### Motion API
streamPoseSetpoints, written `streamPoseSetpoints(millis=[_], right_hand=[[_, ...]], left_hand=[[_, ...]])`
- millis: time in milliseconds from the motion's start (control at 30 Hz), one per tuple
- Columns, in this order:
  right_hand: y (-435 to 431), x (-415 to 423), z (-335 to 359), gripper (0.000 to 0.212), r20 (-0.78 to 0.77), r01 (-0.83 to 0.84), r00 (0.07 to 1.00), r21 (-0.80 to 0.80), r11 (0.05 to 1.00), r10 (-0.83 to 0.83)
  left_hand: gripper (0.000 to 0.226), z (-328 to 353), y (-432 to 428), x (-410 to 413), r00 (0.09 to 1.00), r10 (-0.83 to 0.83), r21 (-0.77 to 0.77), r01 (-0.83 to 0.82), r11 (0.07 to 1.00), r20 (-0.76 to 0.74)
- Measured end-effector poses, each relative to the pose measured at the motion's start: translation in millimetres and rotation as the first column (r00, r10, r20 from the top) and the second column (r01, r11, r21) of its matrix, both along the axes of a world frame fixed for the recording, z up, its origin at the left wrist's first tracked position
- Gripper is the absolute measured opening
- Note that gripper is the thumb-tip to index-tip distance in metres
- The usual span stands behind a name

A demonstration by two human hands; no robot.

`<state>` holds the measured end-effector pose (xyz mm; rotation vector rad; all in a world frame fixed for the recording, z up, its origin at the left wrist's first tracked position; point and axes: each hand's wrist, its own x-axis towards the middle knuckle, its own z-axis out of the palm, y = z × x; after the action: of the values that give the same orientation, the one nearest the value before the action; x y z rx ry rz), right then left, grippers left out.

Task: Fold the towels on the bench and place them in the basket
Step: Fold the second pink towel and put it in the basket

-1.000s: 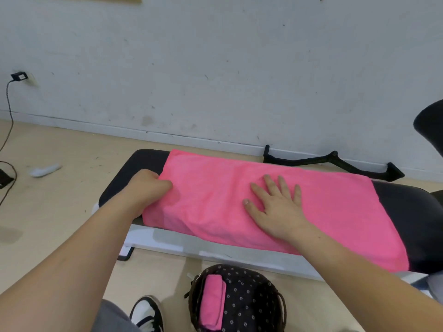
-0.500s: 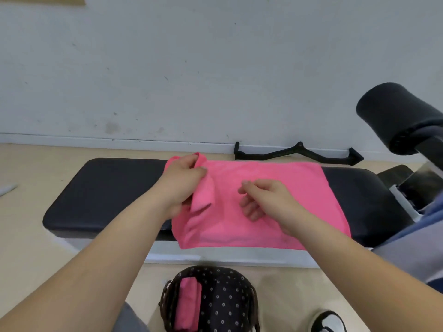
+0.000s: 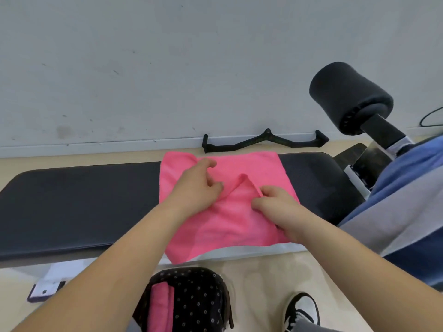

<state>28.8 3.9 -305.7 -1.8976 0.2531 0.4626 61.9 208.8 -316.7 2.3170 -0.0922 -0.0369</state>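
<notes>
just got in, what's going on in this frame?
A person is partway through folding a pink towel spread across the black bench. The left hand and right hand each pinch a raised ridge of cloth near the towel's middle. The rest lies flat, with the near edge hanging over the bench's front. On the floor below, the dotted basket already holds one folded towel. The pink towel is not yet in the basket.

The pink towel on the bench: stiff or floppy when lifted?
Probably floppy: the pink towel puckers into a ridge where the right hand pinches it. Likely light, since a pinch raises it. Its front edge droops over the bench.
</notes>
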Motion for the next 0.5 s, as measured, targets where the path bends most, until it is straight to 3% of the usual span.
streamPoseSetpoints(millis=[100,233,333,500], right_hand=[[-6,0,-3,0.012,0.1,0.028,0.995,-0.147,0.989,-0.013],[-20,0,-5,0.02,0.151,0.028,0.989,-0.215,0.976,0.005],[-29,-1,-7,0.019,0.138,0.036,0.99,-0.174,0.984,-0.012],[-50,-1,-10,0.024,0.022,0.078,0.997,-0.001,0.997,-0.078]], left_hand=[[0.063,-8,-9,7,0.993,-0.119,0.231,0.117,0.966,-0.009],[0.029,-19,-21,10,0.993,-0.081,0.338,0.049,0.94,0.081],[0.012,-13,-24,11,0.988,0.0,0.377,-0.059,0.924,0.153],[0.019,18,-27,45,0.957,0.144,0.353,-0.229,0.907,0.252]])
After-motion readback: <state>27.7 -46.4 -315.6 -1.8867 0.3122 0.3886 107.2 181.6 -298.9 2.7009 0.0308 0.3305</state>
